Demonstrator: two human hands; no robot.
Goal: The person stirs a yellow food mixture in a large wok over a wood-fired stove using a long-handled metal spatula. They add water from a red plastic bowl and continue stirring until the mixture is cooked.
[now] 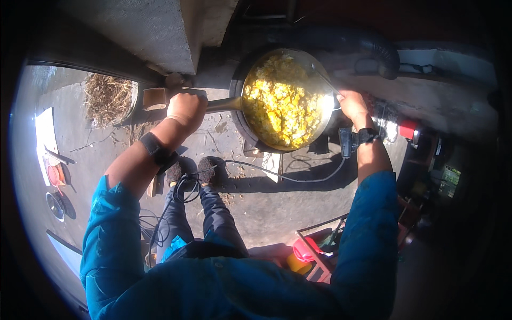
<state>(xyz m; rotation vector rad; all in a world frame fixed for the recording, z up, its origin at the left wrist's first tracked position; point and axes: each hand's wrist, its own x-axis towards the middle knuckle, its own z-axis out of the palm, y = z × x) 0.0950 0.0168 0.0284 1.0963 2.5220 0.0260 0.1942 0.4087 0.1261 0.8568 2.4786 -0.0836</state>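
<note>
My left hand (187, 111) is closed around the handle (224, 105) of a wide wok (289, 149). Scrambled egg, apparently mixed with rice (280, 108), covers much of the wok's inside, partly in bright sun. At the wok's right rim, my right hand (352, 105) holds the thin metal handle of a cooking utensil (325, 79), which reaches into the wok; its far end is hard to make out through haze and glare. Beneath the wok the dark round rim of a stove (237, 120) shows.
A dark flue pipe (390, 56) runs behind the stove. A cable (304, 181) hangs between my wrist devices. Dry plant stalks (107, 100) fill a container at the left. A red metal rack (320, 264) with a red plastic vessel (305, 249) stands low at the right, and a wall corner (190, 36) juts in above.
</note>
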